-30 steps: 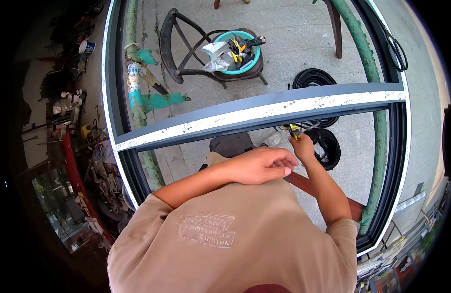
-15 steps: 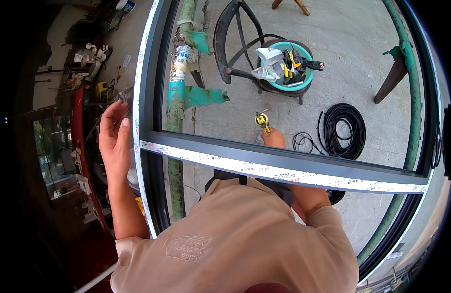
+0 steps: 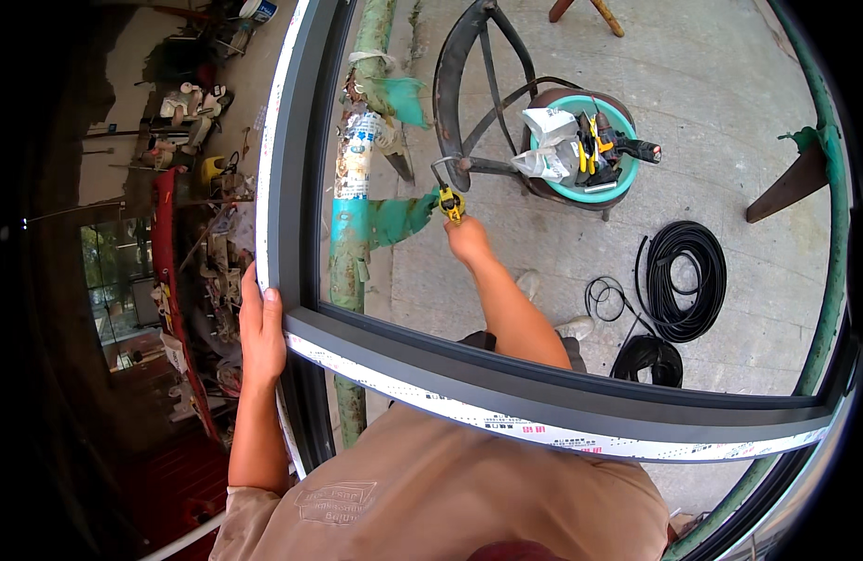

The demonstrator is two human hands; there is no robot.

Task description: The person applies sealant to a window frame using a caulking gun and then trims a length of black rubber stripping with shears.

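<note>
A large dark grey window frame with white printed protective film along its edges lies across the view in front of my body. My left hand is closed on the outer edge of its left side, close to where the crossbar joins. Through the opening beyond the crossbar reaches my right arm. At its end my right hand grips a yellow-and-black hand tool with a thin grey metal tip. I cannot make out its exact kind. The tool is beside a torn green wrap on a rusty pipe.
A turquoise basin of tools and plastic bags rests on a chair. Coiled black hose lies on the concrete floor. Green-painted pipes run under both frame sides. Clutter and a red edge are at left.
My left hand has come down onto the frame's left edge, from open beside it. My right hand has carried the yellow tool forward and left. The view has shifted.
</note>
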